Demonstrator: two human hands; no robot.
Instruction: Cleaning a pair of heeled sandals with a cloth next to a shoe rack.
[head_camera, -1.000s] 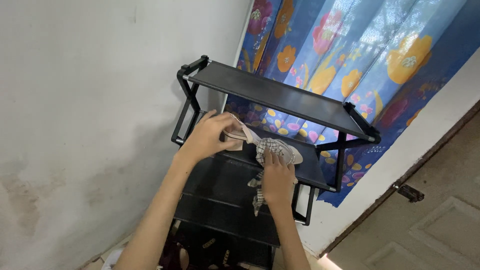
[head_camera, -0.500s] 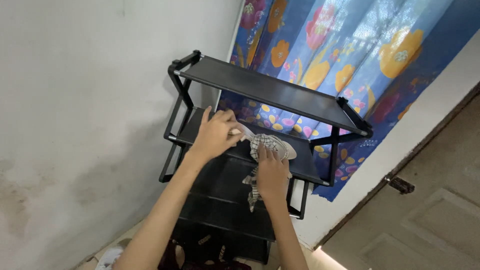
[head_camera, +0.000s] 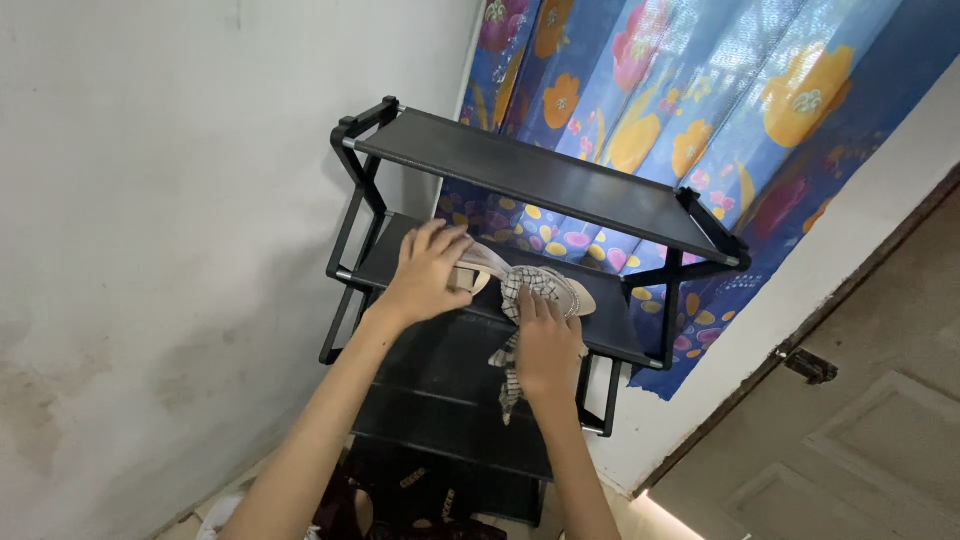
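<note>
A black shoe rack (head_camera: 520, 172) with several shelves stands against the white wall. On its second shelf lies a beige shoe (head_camera: 484, 262). My left hand (head_camera: 425, 272) rests on the shoe's near end and holds it. My right hand (head_camera: 546, 340) presses a checked black-and-white cloth (head_camera: 526, 290) against the shoe's right part; a tail of the cloth hangs down below my wrist. The shoe's far end pokes out past the cloth at the right.
A blue curtain (head_camera: 700, 110) with orange and yellow flowers hangs behind the rack. A brown door (head_camera: 860, 440) with a metal latch (head_camera: 808, 366) is at the right. Dark footwear (head_camera: 420, 500) lies on the floor under the rack. The white wall (head_camera: 150, 200) is at the left.
The view has shifted a little, so the rack sits slightly lower and left. Both hands stay on the shoe, and the cloth has rubbed a short way along it.
</note>
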